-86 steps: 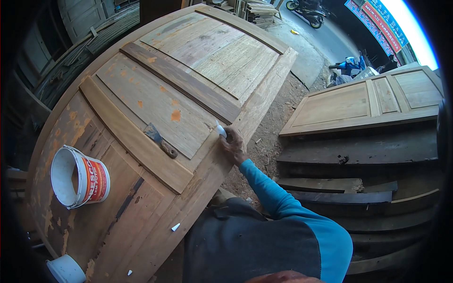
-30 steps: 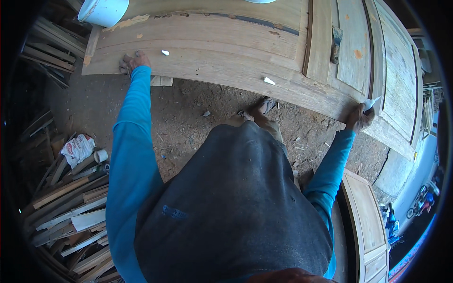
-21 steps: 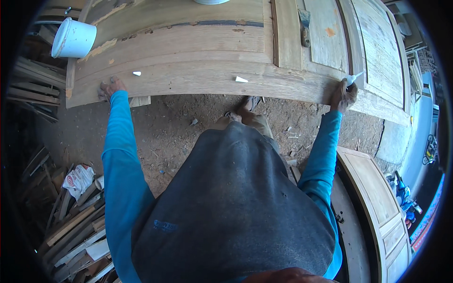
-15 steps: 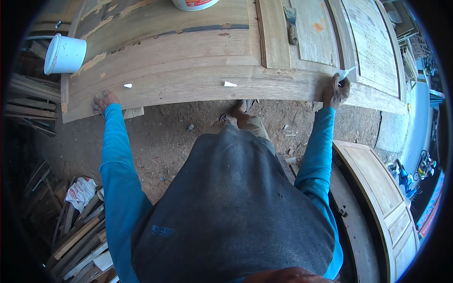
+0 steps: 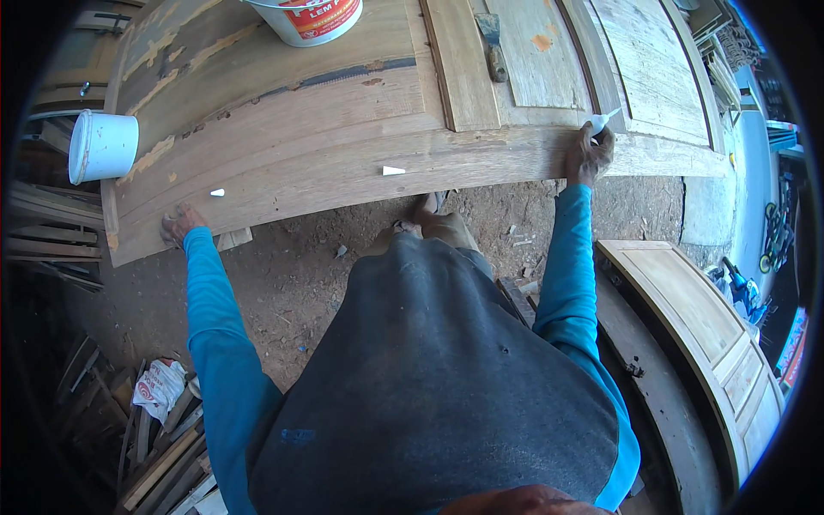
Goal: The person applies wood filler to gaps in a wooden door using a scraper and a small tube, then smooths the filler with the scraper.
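Hands point(image 5: 178, 225) point(image 5: 589, 154) apart on door point(image 5: 343, 163) edge

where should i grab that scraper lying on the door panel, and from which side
Grip the scraper by its dark handle, the end nearer the person; the flat metal blade points away, toward the top of the picture. It lies flat on the door beside a raised rail, so coming from above with the right hand, the closer one, looks easiest. That hand already holds a small white piece.
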The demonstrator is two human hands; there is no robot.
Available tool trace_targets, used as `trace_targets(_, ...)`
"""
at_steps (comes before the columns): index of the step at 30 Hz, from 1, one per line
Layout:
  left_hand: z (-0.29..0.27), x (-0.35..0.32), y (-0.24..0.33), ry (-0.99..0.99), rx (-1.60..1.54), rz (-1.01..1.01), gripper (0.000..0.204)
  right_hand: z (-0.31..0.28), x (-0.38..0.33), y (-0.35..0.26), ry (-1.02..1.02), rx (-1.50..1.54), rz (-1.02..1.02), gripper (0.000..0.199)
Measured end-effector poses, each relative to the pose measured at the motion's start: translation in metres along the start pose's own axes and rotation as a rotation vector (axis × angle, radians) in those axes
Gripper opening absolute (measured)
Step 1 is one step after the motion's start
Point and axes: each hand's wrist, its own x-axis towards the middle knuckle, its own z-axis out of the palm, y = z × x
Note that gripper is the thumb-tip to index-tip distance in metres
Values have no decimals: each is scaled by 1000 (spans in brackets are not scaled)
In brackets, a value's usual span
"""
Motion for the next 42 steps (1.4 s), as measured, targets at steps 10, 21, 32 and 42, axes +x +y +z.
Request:
trace_targets(10,-3,16,-12,-29,-60,-76,69,2,-3,1,16,-55,14,35)
trace_targets(21,22,25,-34,-179,-130,-49,61,-1,-2,-7,19,-135,-71,37)
trace_targets(32,-135,-136,157,-282,-792,382,42,-7,-9,-13,-14,-133,-54,34)
trace_targets(42,-146,-334,305,-678,-636,1135,64,-3,-6,-2,-227,-210,-170,28)
